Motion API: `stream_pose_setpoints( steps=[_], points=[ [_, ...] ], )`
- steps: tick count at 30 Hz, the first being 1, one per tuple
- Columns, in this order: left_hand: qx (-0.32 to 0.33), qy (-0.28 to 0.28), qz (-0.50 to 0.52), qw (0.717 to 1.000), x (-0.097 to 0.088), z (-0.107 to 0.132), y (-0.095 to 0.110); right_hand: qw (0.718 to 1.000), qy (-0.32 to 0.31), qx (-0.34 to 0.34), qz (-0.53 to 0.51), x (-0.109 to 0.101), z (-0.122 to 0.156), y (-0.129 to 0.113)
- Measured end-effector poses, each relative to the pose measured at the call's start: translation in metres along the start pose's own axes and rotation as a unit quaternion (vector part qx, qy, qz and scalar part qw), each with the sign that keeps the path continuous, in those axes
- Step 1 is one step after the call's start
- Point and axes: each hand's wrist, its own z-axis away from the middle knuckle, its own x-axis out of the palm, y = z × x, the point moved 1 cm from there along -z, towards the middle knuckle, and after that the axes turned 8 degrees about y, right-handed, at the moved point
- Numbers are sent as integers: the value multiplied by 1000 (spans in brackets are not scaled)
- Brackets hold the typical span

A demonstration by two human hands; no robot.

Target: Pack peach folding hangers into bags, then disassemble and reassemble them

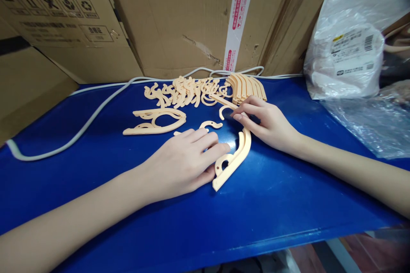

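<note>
A cream plastic folding hanger (238, 162) lies between my two hands, its lower arm curving toward me and carrying a small rounded inner piece. My left hand (195, 153) is on the near end of that arm, with thumb and index finger closed about the inner piece. My right hand (265, 121) pinches a straight upper arm (224, 101) between thumb and fingertips; the joint below is partly hidden. By the right fingertips is a loose curved hook (223, 113). Another hook (211, 125) rests just beyond my left fingers.
A folded hanger (155, 121) lies to the left on the blue table (282, 204). Behind are a pile of hooks (185, 91) and a stack of hanger arms (248, 87). A white cable (105, 108), cardboard boxes (179, 17) and a plastic bag (344, 55) border the area.
</note>
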Motion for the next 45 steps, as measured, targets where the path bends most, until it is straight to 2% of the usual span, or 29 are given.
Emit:
stream_pose_setpoints(
  steps=[8, 21, 25, 30, 36, 45],
  points=[
    [7, -1, -11, 1000, 2, -1, 0, 1000, 3, -4, 9, 0, 0, -1],
    [22, -23, -31, 999, 4, 2, 0, 997, 2, -50, 66, 1, 1, -4],
    [15, -1, -23, 1000, 3, 1, -1, 996, 2, -50, 68, 0, 1, -4],
    [-27, 35, 39, 998, 1, 1, 3, 996, -5, -56, 65, 0, 0, -4],
    [-14, 30, 11, 999, 0, 2, 6, 995, -15, -91, 32, 1, -1, -3],
    [-41, 21, -15, 999, -2, -2, 0, 986, -32, -162, -4, -1, 1, -4]
  ],
)
